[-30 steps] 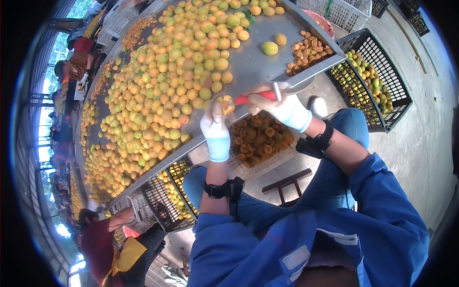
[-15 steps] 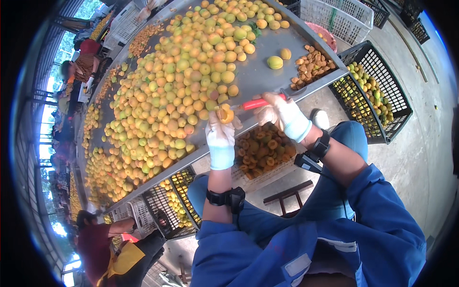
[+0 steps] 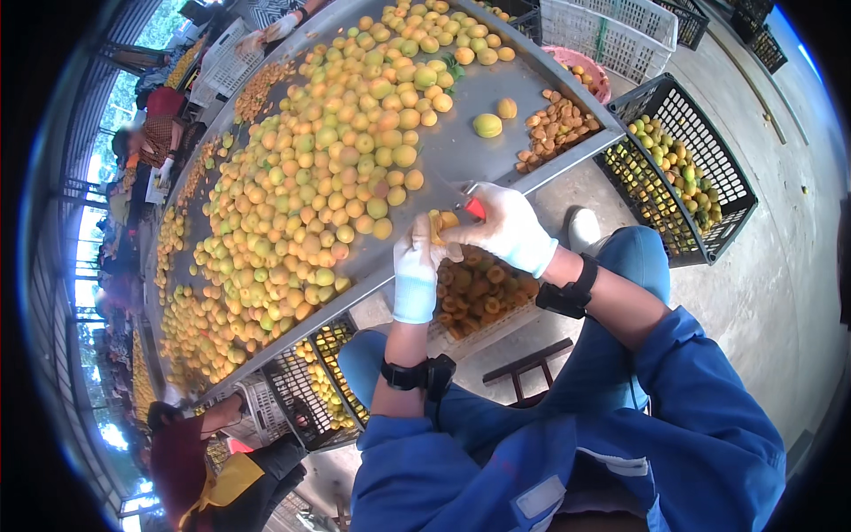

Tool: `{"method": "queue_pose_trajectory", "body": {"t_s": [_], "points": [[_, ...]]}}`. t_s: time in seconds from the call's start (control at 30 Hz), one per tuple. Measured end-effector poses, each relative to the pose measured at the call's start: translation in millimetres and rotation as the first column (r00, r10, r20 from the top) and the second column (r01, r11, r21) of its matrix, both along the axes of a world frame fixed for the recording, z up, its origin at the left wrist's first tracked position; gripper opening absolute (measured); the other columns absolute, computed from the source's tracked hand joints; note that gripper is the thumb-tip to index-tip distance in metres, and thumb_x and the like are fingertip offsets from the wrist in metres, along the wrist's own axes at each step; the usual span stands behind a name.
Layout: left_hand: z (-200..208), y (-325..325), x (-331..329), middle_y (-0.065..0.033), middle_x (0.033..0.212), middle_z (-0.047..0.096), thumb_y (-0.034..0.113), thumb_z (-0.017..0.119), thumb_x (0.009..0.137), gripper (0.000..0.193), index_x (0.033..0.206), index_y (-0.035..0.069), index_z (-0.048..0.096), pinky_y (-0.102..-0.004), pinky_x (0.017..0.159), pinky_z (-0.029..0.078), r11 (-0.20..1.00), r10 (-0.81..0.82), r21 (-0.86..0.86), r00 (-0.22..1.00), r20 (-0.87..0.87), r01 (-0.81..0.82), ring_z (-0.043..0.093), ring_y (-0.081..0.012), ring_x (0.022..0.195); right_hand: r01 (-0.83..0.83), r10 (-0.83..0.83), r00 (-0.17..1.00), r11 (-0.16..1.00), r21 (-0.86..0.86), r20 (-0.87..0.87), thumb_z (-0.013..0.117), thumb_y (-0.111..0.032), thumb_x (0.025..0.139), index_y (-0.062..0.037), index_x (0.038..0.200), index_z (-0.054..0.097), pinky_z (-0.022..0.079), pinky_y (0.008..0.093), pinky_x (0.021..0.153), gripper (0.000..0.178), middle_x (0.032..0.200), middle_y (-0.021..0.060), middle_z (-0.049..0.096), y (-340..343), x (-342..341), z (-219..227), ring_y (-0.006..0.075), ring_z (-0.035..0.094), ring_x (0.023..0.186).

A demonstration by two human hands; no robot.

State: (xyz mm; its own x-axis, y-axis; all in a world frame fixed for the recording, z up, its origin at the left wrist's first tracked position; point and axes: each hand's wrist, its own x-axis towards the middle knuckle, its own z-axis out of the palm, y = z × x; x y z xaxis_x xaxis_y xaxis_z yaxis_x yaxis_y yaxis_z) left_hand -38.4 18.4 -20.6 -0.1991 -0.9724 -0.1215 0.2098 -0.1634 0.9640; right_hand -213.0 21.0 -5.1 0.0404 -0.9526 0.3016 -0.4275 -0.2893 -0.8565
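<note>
The apricot [image 3: 440, 222] sits at the center of the frame, in the fingertips of the left hand [image 3: 415, 262], which we see gloved in white and closed around the fruit. Just beside it, the right hand [image 3: 507, 226], gloved too, grips a red-handled knife [image 3: 476, 208]; its fingers reach across to the apricot, so the two hands nearly meet, though we cannot tell whether they touch. The knife's blade is too blurred for us to make out. Beyond the hands, a metal sorting table [image 3: 486, 93] slants from the lower left to the top of the frame, bearing a wide heap of yellow-orange apricots [image 3: 301, 199]. Toward the table's right corner we find two loose apricots [image 3: 487, 125], near each other, and a pile of brown pits [image 3: 556, 129]. Below the hands, halved apricots [image 3: 483, 291] fill a pale crate [image 3: 483, 332] beside the table edge. At the upper right, a black lattice crate [image 3: 712, 133] holds greenish-yellow fruit [image 3: 678, 173], with a pink basket [image 3: 605, 86] and white crates [image 3: 612, 35] above it. At the lower left, we see a co-worker in a maroon top [image 3: 177, 465].
</note>
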Motion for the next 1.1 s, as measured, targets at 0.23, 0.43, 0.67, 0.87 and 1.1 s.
{"method": "queue_pose_trajectory", "body": {"t_s": [0.23, 0.43, 0.67, 0.87, 1.1], "points": [[7, 14, -20, -0.0095, 0.074, 0.064, 0.030, 0.049, 0.103, 0.039, 0.106, -0.008, 0.060, -0.0263, 0.055, 0.050, 0.999, 0.010, -0.049, 0.988, 0.153, -0.002, 0.061, -0.0152, 0.058, -0.071, 0.048, 0.984, 0.989, -0.133, -0.170, 0.071, -0.035, 0.075, -0.0063, 0.083, 0.064, 0.052, 0.0410, 0.067, 0.031, 0.082, 0.0144, 0.062, 15, -20, 11, 0.0354, 0.064, 0.075], [14, 22, -23, -0.0123, 0.090, 0.065, 0.029, 0.049, 0.103, 0.042, 0.121, -0.009, 0.053, -0.0284, 0.057, 0.054, 0.993, 0.022, -0.117, 0.968, 0.249, 0.007, 0.063, -0.0186, 0.063, -0.042, -0.020, 0.970, 0.967, -0.250, -0.241, 0.067, -0.028, 0.080, -0.0079, 0.092, 0.066, 0.054, 0.0397, 0.064, 0.023, 0.087, 0.0106, 0.063, 22, -25, 8, 0.0329, 0.065, 0.070], [39, 3, -53, -0.0105, 0.085, 0.065, 0.032, 0.053, 0.101, 0.042, 0.118, -0.005, 0.060, -0.0277, 0.052, 0.053, 0.999, -0.047, 0.025, 0.971, 0.233, 0.043, 0.062, -0.0149, 0.057, 0.073, -0.105, 0.988, 0.965, -0.250, -0.117, 0.068, -0.031, 0.078, -0.0071, 0.092, 0.067, 0.053, 0.0423, 0.067, 0.028, 0.086, 0.0144, 0.064, 17, -45, 11, 0.0349, 0.065, 0.076], [73, -31, -105, -0.0171, 0.081, 0.067, 0.041, 0.060, 0.096, 0.059, 0.121, -0.011, 0.053, -0.0312, 0.056, 0.052, 0.992, -0.117, 0.003, 0.911, 0.396, 0.126, 0.064, -0.0201, 0.058, 0.269, -0.254, 0.922, 0.963, -0.013, 0.292, 0.071, -0.031, 0.079, -0.0021, 0.079, 0.065, 0.050, 0.0401, 0.062, 0.030, 0.070, 0.0197, 0.062, -6, -77, 16, 0.0369, 0.063, 0.068], [42, -42, -103, -0.0149, 0.096, 0.066, 0.039, 0.061, 0.096, 0.046, 0.115, -0.002, 0.057, -0.0355, 0.058, 0.052, 0.998, -0.052, 0.028, 0.997, 0.049, 0.051, 0.065, -0.0241, 0.072, 0.262, -0.364, 0.707, 0.931, 0.253, 0.606, 0.072, -0.035, 0.081, -0.0002, 0.087, 0.071, 0.049, 0.0323, 0.064, 0.035, 0.067, 0.0085, 0.066, -28, -94, 0, 0.0189, 0.062, 0.062]]}}
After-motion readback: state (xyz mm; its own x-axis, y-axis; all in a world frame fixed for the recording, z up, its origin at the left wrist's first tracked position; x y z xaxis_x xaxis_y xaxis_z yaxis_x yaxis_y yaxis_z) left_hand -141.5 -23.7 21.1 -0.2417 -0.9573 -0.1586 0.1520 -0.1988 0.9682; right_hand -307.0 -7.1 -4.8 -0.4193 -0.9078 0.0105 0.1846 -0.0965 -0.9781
